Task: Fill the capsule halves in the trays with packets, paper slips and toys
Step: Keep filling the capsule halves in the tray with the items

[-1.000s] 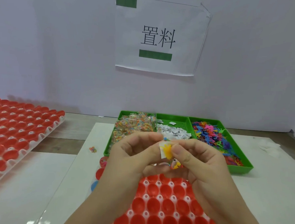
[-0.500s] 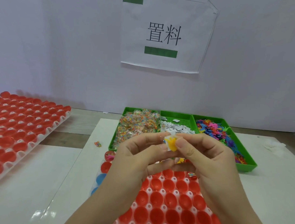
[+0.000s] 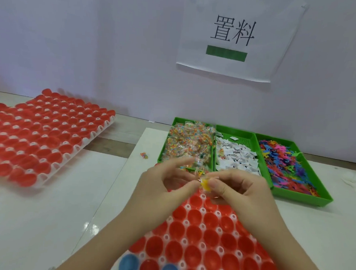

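My left hand (image 3: 162, 185) and my right hand (image 3: 240, 190) meet above the far end of a white tray (image 3: 209, 238) of red capsule halves. Between their fingertips they pinch a small yellow toy (image 3: 205, 184) with a clear packet; the left index finger is stretched out. Behind the hands stands a green three-part bin: clear packets of coloured bits (image 3: 187, 147) on the left, white paper slips (image 3: 236, 157) in the middle, coloured plastic toys (image 3: 281, 166) on the right. Two blue halves (image 3: 128, 265) sit at the tray's near edge.
A second tray of red capsule halves (image 3: 44, 137) lies at the left, tilted up at its far side. One loose packet (image 3: 144, 155) lies on the white sheet left of the bin. A paper sign (image 3: 232, 37) hangs on the wall behind.
The view has swung left and down. My hands have stayed together on the yellow toy, and my left index finger has lifted and straightened.
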The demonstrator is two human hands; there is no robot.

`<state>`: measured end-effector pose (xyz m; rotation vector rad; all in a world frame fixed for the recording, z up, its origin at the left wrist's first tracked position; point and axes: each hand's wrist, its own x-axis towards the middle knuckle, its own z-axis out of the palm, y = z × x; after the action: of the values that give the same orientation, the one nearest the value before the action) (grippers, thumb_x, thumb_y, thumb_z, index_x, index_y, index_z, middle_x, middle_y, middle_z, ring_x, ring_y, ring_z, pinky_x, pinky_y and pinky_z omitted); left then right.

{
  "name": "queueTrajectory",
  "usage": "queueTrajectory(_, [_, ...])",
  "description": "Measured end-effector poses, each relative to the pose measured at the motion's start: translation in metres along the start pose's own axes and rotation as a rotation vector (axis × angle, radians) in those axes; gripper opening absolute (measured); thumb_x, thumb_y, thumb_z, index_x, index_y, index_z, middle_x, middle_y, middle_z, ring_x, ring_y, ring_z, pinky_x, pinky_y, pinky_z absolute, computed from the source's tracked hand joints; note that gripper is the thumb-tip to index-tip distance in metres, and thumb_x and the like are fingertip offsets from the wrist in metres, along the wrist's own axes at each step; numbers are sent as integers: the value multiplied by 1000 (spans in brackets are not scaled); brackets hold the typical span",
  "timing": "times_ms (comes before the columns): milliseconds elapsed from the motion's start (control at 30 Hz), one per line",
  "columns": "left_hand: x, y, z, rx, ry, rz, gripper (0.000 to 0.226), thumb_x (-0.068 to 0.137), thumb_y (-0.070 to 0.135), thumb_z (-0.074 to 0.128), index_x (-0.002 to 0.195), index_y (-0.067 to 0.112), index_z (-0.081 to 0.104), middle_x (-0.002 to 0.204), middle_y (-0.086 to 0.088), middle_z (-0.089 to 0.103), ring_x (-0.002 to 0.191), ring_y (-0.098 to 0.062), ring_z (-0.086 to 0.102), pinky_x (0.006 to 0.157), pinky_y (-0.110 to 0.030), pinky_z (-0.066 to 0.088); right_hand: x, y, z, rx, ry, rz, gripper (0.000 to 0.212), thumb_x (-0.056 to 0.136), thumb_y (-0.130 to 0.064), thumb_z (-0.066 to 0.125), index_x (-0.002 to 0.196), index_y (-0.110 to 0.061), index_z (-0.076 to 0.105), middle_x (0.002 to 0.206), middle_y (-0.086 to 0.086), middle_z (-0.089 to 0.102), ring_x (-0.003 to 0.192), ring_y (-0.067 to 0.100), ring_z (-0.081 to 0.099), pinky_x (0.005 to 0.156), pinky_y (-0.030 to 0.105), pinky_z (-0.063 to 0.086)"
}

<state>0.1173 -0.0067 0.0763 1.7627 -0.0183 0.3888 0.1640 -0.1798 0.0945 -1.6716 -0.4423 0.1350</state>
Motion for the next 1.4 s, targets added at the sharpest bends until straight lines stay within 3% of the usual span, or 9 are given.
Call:
queueTrajectory(67, [-6, -23, -20, 162, 186, 11, 34, 79, 18, 77, 102, 41, 68, 93, 22, 72, 93, 3, 66, 85, -15, 49, 5, 10, 3, -32, 8, 55, 16, 82, -10, 71, 75, -23, 78, 73, 8, 74, 69, 21, 72, 56, 25, 57])
queueTrajectory(167, [-8, -52, -48, 126, 283, -249, 30, 78, 18, 77, 94, 41, 66, 95, 22, 68, 98, -1, 63, 81, -20, 49, 17, 14, 8, -88, -1, 109, 18, 85, -6, 70, 77, -21, 76, 72, 7, 74, 65, 19, 71, 52, 23, 55])
queueTrajectory(233, [-4, -66, -56, 153, 183, -378, 28, 76, 18, 79, 94, 36, 66, 100, 19, 66, 98, -6, 63, 76, -22, 48, 26, 15, 19, -118, -26, 118, 14, 85, -8, 70, 78, -19, 75, 71, 5, 74, 64, 16, 71, 52, 23, 55])
queueTrajectory(433, [2, -71, -71, 209, -154, -438, 48, 61, 28, 85, 100, 33, 58, 102, 4, 62, 86, -12, 65, 73, -25, 55, 45, 17, 64, -322, -181, 51, 12, 87, -12, 70, 81, -21, 74, 62, -10, 66, 61, 5, 62, 53, 25, 55])
queueTrajectory(533, [0, -68, -74, 212, -219, -418, 58, 50, 34, 80, 102, 31, 56, 99, -3, 60, 81, -14, 61, 77, -31, 56, 47, 17, 79, -500, -253, -43, 10, 86, -16, 71, 80, -24, 75, 56, -26, 61, 56, -9, 55, 54, 10, 43])
queueTrajectory(633, [0, -69, -76, 175, -249, -394, 57, 51, 32, 80, 102, 31, 56, 96, -3, 59, 76, -12, 58, 76, -31, 55, 47, 19, 84, -619, -296, -80, 8, 86, -19, 71, 89, -17, 78, 66, -23, 62, 65, -14, 56, 61, 6, 41])
queueTrajectory(933, [2, -81, -74, 194, -212, -323, 45, 66, 20, 85, 99, 35, 58, 90, 1, 61, 60, 1, 56, 65, -24, 57, 49, 18, 93, -917, -340, -97, 15, 92, -23, 63, 97, -17, 75, 90, -6, 72, 75, 4, 56, 68, 15, 38])
queueTrajectory(1200, [4, -85, -71, 221, -177, -297, 44, 62, 15, 85, 91, 36, 59, 88, 3, 61, 56, 4, 54, 60, -21, 55, 56, 7, 108, -1208, -524, -148, 18, 92, -17, 55, 105, -13, 67, 94, 4, 65, 89, 23, 60, 80, 38, 52])
queueTrajectory(1400, [4, -85, -73, 220, -193, -294, 46, 62, 18, 85, 93, 38, 58, 89, 4, 61, 58, 4, 55, 62, -21, 56, 57, 14, 107, -1136, -448, -141, 18, 90, -21, 62, 106, -13, 66, 101, 4, 68, 96, 21, 61, 82, 37, 51])
